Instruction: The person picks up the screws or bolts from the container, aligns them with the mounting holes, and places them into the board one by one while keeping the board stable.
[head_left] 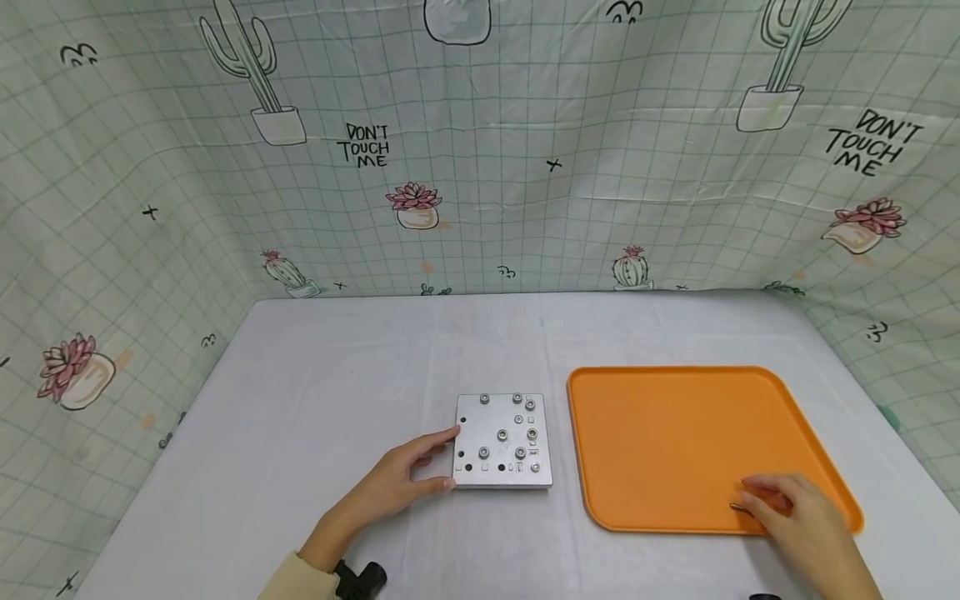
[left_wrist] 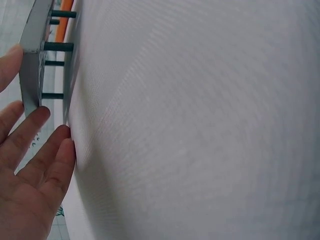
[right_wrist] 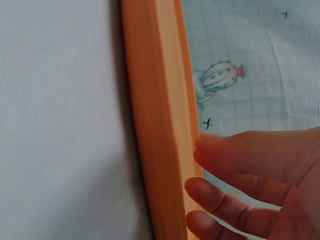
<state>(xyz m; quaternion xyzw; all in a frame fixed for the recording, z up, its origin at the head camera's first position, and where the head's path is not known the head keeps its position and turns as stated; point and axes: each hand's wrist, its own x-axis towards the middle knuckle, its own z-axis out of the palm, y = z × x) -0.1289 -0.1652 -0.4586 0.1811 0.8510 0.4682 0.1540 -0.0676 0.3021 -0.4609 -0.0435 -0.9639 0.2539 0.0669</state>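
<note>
A square silver metal plate (head_left: 493, 425) with several round screw heads and dark holes in its face sits left of the tray. Dark threaded screws (left_wrist: 59, 47) stick out from its underside in the left wrist view. My left hand (head_left: 393, 482) touches the plate's left edge with extended forefinger and thumb. Over the front right of the orange tray (head_left: 675, 442), my right hand (head_left: 798, 517) has its thumb and fingers drawn together at a small metal screw (head_left: 738, 507). Part of that screw is hidden under the thumb; the right wrist view does not show it.
A white cloth (head_left: 345, 367) covers the table. Patterned curtain (head_left: 487, 208) with cactus drawings hangs behind and at both sides. The tray has a raised rim (right_wrist: 165, 100). A black strap device (head_left: 360, 579) is on my left wrist.
</note>
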